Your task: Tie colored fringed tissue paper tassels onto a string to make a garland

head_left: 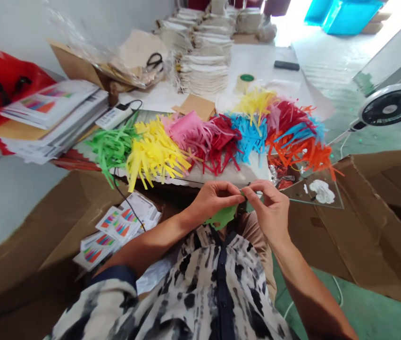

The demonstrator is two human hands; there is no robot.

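Green thin paper piece [223, 217], pinched under the left hand [212, 200] and right hand [271, 208], may tear if they pull apart.

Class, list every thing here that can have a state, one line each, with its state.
green paper piece: pinched between both hands.
left hand: shut on the green paper piece.
right hand: shut on the green paper piece.
black-handled scissors: lying flat, untouched.
tape roll with green core: lying flat.
clear glass pane: smeared with white paste.
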